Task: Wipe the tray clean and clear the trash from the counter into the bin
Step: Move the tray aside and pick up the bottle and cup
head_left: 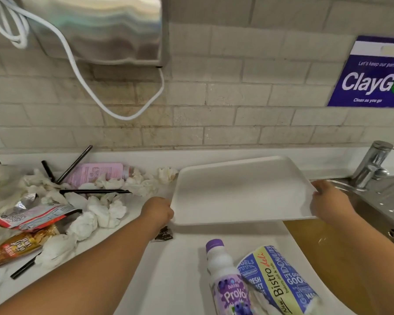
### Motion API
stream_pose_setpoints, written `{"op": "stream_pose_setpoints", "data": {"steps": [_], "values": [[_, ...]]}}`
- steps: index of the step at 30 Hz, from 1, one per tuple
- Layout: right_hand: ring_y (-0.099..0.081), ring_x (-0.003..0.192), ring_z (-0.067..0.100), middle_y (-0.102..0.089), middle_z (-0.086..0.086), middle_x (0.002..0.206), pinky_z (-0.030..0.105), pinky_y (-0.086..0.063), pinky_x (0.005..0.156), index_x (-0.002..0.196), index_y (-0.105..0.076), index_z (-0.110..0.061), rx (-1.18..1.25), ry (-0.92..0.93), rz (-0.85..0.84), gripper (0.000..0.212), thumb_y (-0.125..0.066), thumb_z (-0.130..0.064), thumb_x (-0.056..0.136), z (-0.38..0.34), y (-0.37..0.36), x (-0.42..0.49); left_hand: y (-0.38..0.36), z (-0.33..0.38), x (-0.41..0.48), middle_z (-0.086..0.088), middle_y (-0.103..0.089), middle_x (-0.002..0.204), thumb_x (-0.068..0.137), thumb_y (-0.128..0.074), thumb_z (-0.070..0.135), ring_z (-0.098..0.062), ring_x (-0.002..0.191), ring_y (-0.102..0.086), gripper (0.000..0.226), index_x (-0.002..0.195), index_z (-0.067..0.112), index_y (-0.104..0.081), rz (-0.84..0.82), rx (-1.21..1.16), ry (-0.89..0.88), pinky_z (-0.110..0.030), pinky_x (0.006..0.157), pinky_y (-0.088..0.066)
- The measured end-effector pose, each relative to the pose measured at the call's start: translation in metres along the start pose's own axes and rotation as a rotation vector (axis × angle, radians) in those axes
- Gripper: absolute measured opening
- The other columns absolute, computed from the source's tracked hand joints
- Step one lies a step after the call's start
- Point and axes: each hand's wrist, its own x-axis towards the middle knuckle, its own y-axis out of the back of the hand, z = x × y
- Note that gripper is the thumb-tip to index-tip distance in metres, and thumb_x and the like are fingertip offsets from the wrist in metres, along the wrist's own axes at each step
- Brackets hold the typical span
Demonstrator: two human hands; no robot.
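Observation:
A white rectangular tray (241,189) is held up off the counter, slightly tilted. My left hand (158,212) grips its near left corner and my right hand (328,202) grips its right edge. A second white tray (175,276) lies on the counter below it, carrying a purple ProYo bottle (228,283) and a blue-and-yellow Bistro paper wrapper (280,283). To the left, a heap of trash covers the counter: crumpled white tissues (100,212), black straws (93,191), snack wrappers (34,218) and a pink packet (96,171).
A steel sink (382,208) with a chrome tap (371,167) lies at the right. A brown cloth or board (328,253) sits beside the lower tray. A paper-towel dispenser (96,30) with a white cable hangs on the tiled wall, a blue sign (373,73) at right.

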Motion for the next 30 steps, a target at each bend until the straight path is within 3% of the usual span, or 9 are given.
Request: {"op": "stream_pose_setpoints", "data": {"steps": [3, 5, 9, 12, 15, 17, 20, 25, 30], "values": [[-0.059, 0.096, 0.038, -0.061, 0.021, 0.113, 0.045, -0.052, 0.081, 0.132, -0.044, -0.018, -0.02, -0.008, -0.018, 0.037, -0.038, -0.012, 0.096, 0.003, -0.016, 0.009, -0.007, 0.0, 0.003, -0.005, -0.059, 0.083, 0.075, -0.052, -0.003, -0.023, 0.084, -0.057, 0.026, 0.092, 0.007, -0.068, 0.014, 0.228, -0.03, -0.027, 0.064, -0.046], [-0.06, 0.094, 0.038, -0.062, 0.021, 0.109, 0.044, -0.052, 0.079, 0.134, -0.042, -0.018, -0.043, -0.019, -0.03, 0.04, -0.039, -0.011, 0.095, 0.005, -0.027, 0.015, -0.012, 0.0, 0.006, -0.004, -0.061, 0.085, 0.076, -0.052, -0.001, -0.021, 0.081, -0.055, 0.025, 0.093, 0.007, -0.068, 0.02, 0.317, -0.016, -0.025, 0.061, -0.04], [-0.061, 0.092, 0.038, -0.064, 0.018, 0.104, 0.046, -0.053, 0.079, 0.134, -0.037, -0.02, -0.122, -0.02, -0.07, 0.042, -0.041, -0.011, 0.093, 0.009, -0.045, 0.023, -0.018, -0.006, 0.013, -0.008, -0.065, 0.101, 0.078, -0.053, 0.001, -0.023, 0.091, -0.06, 0.019, 0.092, 0.007, -0.064, 0.034, 0.448, -0.01, -0.024, 0.067, -0.042], [-0.06, 0.099, 0.04, -0.064, 0.02, 0.108, 0.044, -0.051, 0.081, 0.134, -0.038, -0.013, -0.155, 0.005, -0.095, 0.041, -0.043, -0.011, 0.093, 0.006, -0.06, 0.025, -0.013, -0.016, 0.019, -0.007, -0.063, 0.099, 0.08, -0.052, 0.003, -0.025, 0.1, -0.059, 0.029, 0.107, 0.005, -0.063, 0.067, 0.488, -0.03, -0.025, 0.075, -0.044], [-0.061, 0.099, 0.037, -0.064, 0.017, 0.108, 0.043, -0.052, 0.083, 0.133, -0.041, -0.013, -0.165, 0.027, -0.137, 0.042, -0.045, -0.009, 0.091, 0.001, -0.077, 0.023, -0.005, -0.022, 0.02, -0.008, -0.06, 0.118, 0.084, -0.05, 0.008, -0.023, 0.112, -0.054, 0.037, 0.12, 0.007, -0.057, 0.078, 0.538, -0.019, -0.024, 0.083, -0.043], [-0.06, 0.101, 0.035, -0.064, 0.015, 0.11, 0.042, -0.052, 0.086, 0.131, -0.045, -0.013, -0.162, 0.05, -0.161, 0.043, -0.048, -0.007, 0.088, -0.003, -0.088, 0.02, 0.001, -0.026, 0.019, -0.007, -0.052, 0.132, 0.086, -0.048, 0.006, -0.022, 0.123, -0.047, 0.046, 0.132, 0.011, -0.049, 0.08, 0.578, -0.005, -0.025, 0.096, -0.039], [-0.06, 0.1, 0.034, -0.061, 0.014, 0.111, 0.041, -0.051, 0.086, 0.123, -0.053, -0.011, -0.145, 0.086, -0.183, 0.044, -0.052, 0.0, 0.081, -0.008, -0.099, 0.016, 0.011, -0.035, 0.018, -0.004, -0.045, 0.14, 0.088, -0.046, 0.006, -0.019, 0.13, -0.041, 0.055, 0.141, 0.018, -0.039, 0.094, 0.594, 0.012, -0.025, 0.106, -0.035], [-0.058, 0.099, 0.033, -0.05, 0.012, 0.117, 0.042, -0.052, 0.087, 0.125, -0.05, -0.011, -0.202, 0.072, -0.188, 0.052, -0.058, 0.002, 0.075, -0.013, -0.104, 0.018, 0.013, -0.041, 0.015, -0.005, -0.052, 0.133, 0.086, -0.045, 0.002, -0.02, 0.123, -0.048, 0.056, 0.139, 0.019, -0.044, 0.111, 0.591, 0.021, -0.026, 0.099, -0.041], [-0.058, 0.104, 0.032, -0.048, 0.009, 0.12, 0.043, -0.054, 0.084, 0.132, -0.043, -0.02, -0.33, 0.034, -0.249, 0.067, -0.063, -0.001, 0.07, -0.018, -0.104, 0.017, 0.011, -0.04, 0.011, -0.005, -0.047, 0.138, 0.088, -0.044, 0.004, -0.02, 0.126, -0.045, 0.059, 0.144, 0.021, -0.034, 0.135, 0.595, 0.005, -0.025, 0.1, -0.041]]}}
